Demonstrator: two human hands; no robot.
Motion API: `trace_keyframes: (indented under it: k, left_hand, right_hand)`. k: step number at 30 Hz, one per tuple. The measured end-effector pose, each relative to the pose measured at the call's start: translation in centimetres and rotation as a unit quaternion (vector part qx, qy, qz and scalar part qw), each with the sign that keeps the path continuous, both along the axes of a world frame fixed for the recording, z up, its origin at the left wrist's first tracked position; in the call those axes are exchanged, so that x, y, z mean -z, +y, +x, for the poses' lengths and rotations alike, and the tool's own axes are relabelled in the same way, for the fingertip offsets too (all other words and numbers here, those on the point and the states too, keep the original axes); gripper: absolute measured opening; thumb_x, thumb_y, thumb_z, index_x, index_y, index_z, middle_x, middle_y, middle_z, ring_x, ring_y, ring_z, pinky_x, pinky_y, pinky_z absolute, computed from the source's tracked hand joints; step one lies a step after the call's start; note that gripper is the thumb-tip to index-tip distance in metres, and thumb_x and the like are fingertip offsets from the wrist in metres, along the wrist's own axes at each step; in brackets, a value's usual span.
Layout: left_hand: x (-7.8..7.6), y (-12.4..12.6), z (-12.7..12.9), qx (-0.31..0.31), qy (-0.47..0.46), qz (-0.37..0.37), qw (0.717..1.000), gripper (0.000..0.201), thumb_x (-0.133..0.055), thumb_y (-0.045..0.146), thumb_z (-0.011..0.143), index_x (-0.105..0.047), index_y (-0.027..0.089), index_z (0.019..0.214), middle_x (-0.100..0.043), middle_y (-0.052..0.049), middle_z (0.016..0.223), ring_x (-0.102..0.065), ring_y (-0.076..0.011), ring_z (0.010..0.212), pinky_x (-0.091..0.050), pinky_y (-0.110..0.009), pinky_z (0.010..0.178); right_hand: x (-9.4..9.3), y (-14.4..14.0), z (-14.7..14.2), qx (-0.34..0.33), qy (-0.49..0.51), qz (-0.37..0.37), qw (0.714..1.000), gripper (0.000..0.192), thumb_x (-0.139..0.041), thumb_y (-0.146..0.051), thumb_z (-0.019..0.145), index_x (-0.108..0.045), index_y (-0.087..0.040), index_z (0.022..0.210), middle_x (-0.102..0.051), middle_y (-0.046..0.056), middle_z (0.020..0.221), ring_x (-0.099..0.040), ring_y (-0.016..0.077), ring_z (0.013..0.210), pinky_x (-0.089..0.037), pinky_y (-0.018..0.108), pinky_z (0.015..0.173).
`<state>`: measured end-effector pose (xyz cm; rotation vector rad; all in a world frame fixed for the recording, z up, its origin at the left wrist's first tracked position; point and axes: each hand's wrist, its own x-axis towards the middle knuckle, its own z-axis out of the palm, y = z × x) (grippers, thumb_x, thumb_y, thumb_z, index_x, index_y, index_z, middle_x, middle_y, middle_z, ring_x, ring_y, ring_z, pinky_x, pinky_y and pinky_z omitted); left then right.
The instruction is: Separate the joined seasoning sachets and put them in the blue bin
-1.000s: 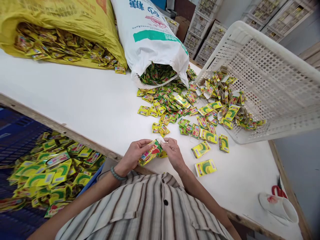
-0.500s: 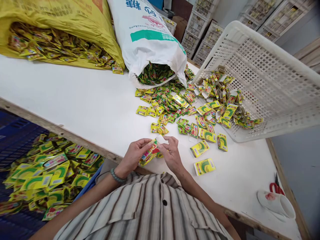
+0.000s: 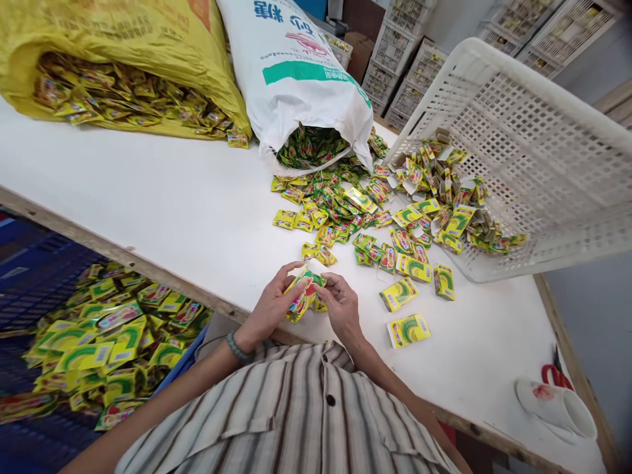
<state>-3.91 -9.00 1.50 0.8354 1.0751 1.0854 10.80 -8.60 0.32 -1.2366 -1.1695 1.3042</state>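
Both hands meet at the table's front edge around one small printed candy box [image 3: 302,297], yellow, green and red, with a white flap at its far end. My left hand [image 3: 275,299] is closed on the box's left side, thumb across its face. Fingers of my right hand [image 3: 342,304] pinch its right side near the white flap. Just beyond lie yellow candy packets [image 3: 318,253]. To the right of my right hand are flat-lying yellow boxes [image 3: 409,330], and a pile of green packets [image 3: 336,197] spreads farther back.
A white sack [image 3: 306,85] and a yellow sack [image 3: 148,59] of packets lie open at the back. At right, a tilted white basket [image 3: 553,164] spills boxes. A mug [image 3: 553,403] and red-handled scissors [image 3: 557,374] lie near the right edge. Below left stands a blue crate [image 3: 29,289] of boxes.
The box has turned slightly and shows more of its face, with both hands still on it. My right fingers have shifted along its flap end. The whole view has shifted slightly.
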Motion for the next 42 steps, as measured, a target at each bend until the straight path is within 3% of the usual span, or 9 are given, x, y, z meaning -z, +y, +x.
trace_keyframes:
  k: [4,11,17,20,23,30,35,38,42]
  left_hand:
    - [0.1,-0.1,-0.6,0.059,0.061,0.03,0.996,0.056,-0.064,0.045,0.082,-0.046,0.023,0.131,-0.067,-0.003,0.098,-0.063,-0.0179,0.085,-0.049,-0.025,0.073]
    - [0.2,-0.2,-0.7,0.083,0.027,0.006,0.996,0.062,-0.069,0.044,0.077,-0.046,0.023,0.131,-0.066,0.0,0.089,-0.061,-0.0155,0.071,-0.05,-0.026,0.069]
    - [0.5,-0.6,-0.8,0.092,0.028,0.009,0.995,0.055,-0.068,0.044,0.078,-0.05,0.024,0.126,-0.067,-0.001,0.09,-0.061,-0.0151,0.069,-0.049,-0.025,0.067]
    - [0.5,-0.5,-0.7,0.07,0.025,0.007,0.997,0.051,-0.07,0.044,0.077,-0.052,0.024,0.12,-0.067,0.0,0.088,-0.061,-0.0154,0.069,-0.048,-0.024,0.065]
    - [0.6,-0.4,-0.6,0.056,0.017,0.008,0.998,0.047,-0.071,0.043,0.075,-0.052,0.023,0.113,-0.066,0.001,0.085,-0.061,-0.0156,0.068,-0.048,-0.024,0.064]
    - [0.9,-0.3,-0.5,0.047,0.064,0.043,0.996,0.039,-0.07,0.04,0.075,-0.057,0.021,0.106,-0.065,0.001,0.084,-0.061,-0.0162,0.075,-0.047,-0.025,0.07]
    - [0.8,-0.4,-0.3,0.044,0.026,0.022,0.998,0.044,-0.067,0.042,0.078,-0.051,0.022,0.115,-0.067,0.0,0.086,-0.064,-0.0167,0.076,-0.049,-0.025,0.067]
    - [0.9,-0.3,-0.3,-0.006,-0.017,0.0,1.0,0.051,-0.071,0.04,0.075,-0.043,0.024,0.114,-0.066,0.004,0.074,-0.063,-0.0143,0.063,-0.048,-0.023,0.059]
    - [1.1,-0.2,-0.3,-0.056,-0.037,-0.01,0.998,0.044,-0.074,0.038,0.072,-0.047,0.021,0.102,-0.063,0.007,0.061,-0.057,-0.0111,0.052,-0.044,-0.02,0.053]
  right_hand:
    - [0.5,0.1,0.2,-0.007,-0.031,0.018,0.999,0.027,-0.064,-0.039,0.079,-0.065,-0.021,0.099,-0.064,0.001,0.082,-0.058,0.0142,0.072,-0.05,0.028,0.069]
    - [-0.4,0.4,1.0,-0.08,-0.134,0.087,0.984,0.022,-0.055,-0.038,0.086,-0.067,-0.021,0.08,-0.058,0.001,0.076,-0.054,0.0146,0.072,-0.046,0.027,0.068]
    - [-1.2,0.7,1.3,-0.14,-0.131,0.067,0.979,0.028,-0.055,-0.039,0.086,-0.066,-0.021,0.069,-0.055,0.0,0.068,-0.052,0.0154,0.074,-0.045,0.028,0.072]
    - [-0.5,0.2,1.0,-0.063,-0.091,0.042,0.993,0.02,-0.061,-0.04,0.082,-0.068,-0.022,0.083,-0.057,0.0,0.072,-0.053,0.0144,0.071,-0.047,0.027,0.068]
    - [0.2,-0.4,0.6,0.01,-0.021,0.007,1.0,0.032,-0.068,-0.041,0.077,-0.065,-0.022,0.102,-0.06,0.0,0.077,-0.056,0.014,0.069,-0.05,0.027,0.065]
    - [0.2,-0.2,0.7,-0.068,-0.117,0.044,0.99,0.02,-0.06,-0.037,0.083,-0.073,-0.022,0.079,-0.057,0.0,0.07,-0.055,0.014,0.069,-0.048,0.028,0.069]
    - [-0.7,0.7,0.7,-0.037,-0.101,0.049,0.993,0.035,-0.065,-0.033,0.078,-0.066,-0.024,0.112,-0.07,0.001,0.087,-0.061,0.0156,0.073,-0.051,0.03,0.071]
    - [-1.5,1.1,1.1,-0.073,-0.13,0.055,0.987,0.02,-0.063,-0.037,0.081,-0.073,-0.022,0.091,-0.073,0.004,0.093,-0.065,0.0194,0.084,-0.051,0.034,0.081]
    - [-1.7,1.2,1.1,-0.094,-0.079,-0.004,0.992,0.027,-0.066,-0.044,0.079,-0.069,-0.019,0.07,-0.072,0.003,0.08,-0.064,0.0166,0.072,-0.051,0.03,0.071]
